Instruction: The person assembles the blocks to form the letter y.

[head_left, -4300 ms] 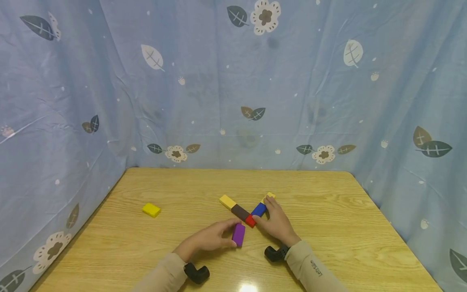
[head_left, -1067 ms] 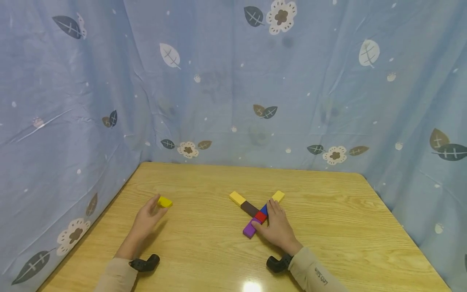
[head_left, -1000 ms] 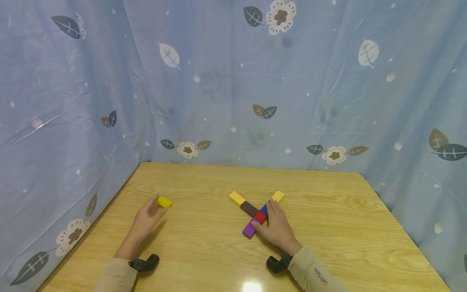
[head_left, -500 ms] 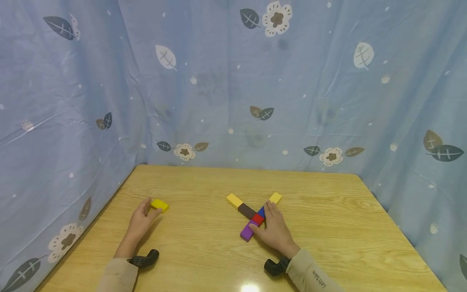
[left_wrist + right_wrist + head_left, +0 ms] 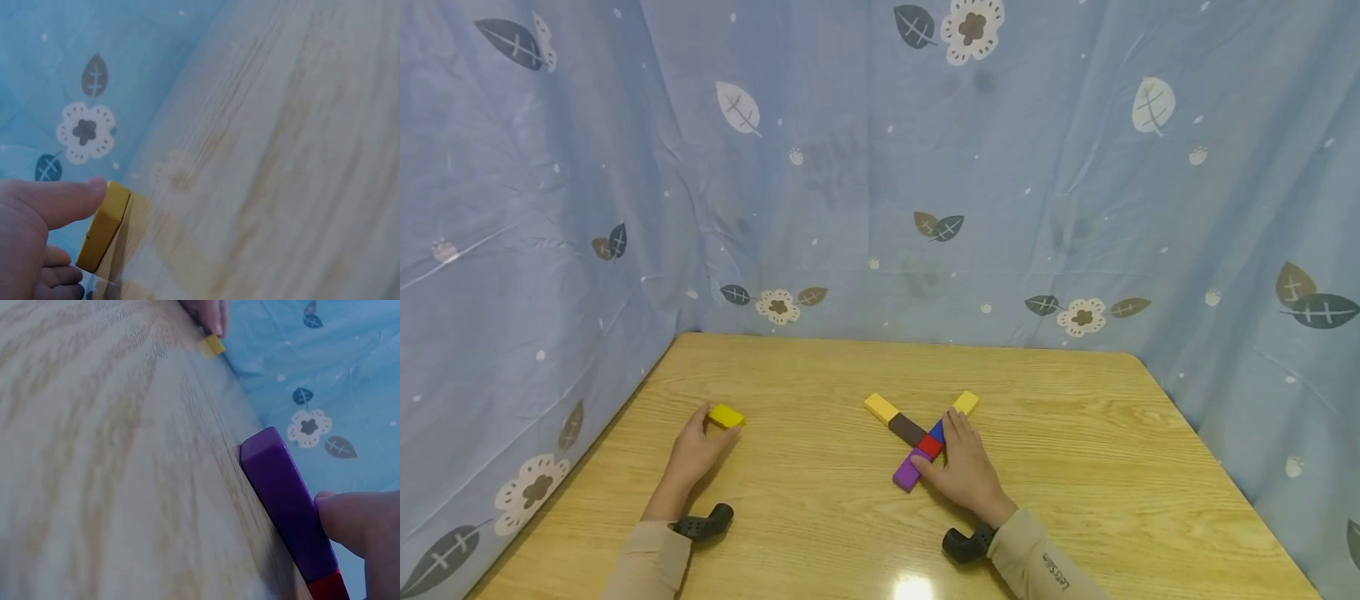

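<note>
At the left of the table, my left hand [image 5: 695, 450] pinches a bright yellow block [image 5: 727, 416] by its two ends. In the left wrist view the thumb touches one end of that yellow block [image 5: 105, 226], with fingertips at the other. My right hand [image 5: 962, 468] rests on a crossed row of blocks, fingers fairly straight. Its thumb touches the purple block [image 5: 290, 503]; its fingertips lie over the blue block [image 5: 936, 432] and near a pale yellow block [image 5: 966, 403]. A red block [image 5: 929, 447] joins purple, blue and a dark brown block [image 5: 907, 430]. Another pale yellow block [image 5: 881, 408] ends the brown arm.
The blocks lie on a wood-grain table [image 5: 805, 517]. A blue patterned curtain [image 5: 820, 192] hangs behind it and along both sides. Each wrist carries a black camera mount, such as the left mount [image 5: 706, 525].
Over the last seconds the purple block has joined the red one, and my left hand has moved from it to the bright yellow block. My right hand stays on the row.
</note>
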Action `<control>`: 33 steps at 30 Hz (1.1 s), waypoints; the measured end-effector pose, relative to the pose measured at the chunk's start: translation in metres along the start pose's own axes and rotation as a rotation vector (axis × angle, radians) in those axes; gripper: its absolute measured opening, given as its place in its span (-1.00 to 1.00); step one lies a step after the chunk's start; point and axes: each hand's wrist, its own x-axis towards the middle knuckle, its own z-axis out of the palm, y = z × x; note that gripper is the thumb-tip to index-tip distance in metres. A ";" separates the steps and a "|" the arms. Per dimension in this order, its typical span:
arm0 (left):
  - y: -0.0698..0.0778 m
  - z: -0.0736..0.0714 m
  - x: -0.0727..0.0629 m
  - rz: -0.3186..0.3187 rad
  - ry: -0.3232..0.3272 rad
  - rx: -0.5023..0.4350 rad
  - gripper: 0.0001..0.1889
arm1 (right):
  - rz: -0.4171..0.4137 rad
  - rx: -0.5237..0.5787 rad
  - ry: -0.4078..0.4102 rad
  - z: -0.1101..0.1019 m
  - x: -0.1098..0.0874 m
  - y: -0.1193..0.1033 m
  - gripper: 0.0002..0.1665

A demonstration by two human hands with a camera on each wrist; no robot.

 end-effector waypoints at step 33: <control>-0.001 0.003 -0.001 0.064 0.042 0.139 -0.19 | 0.010 -0.002 -0.019 -0.004 0.000 -0.004 0.13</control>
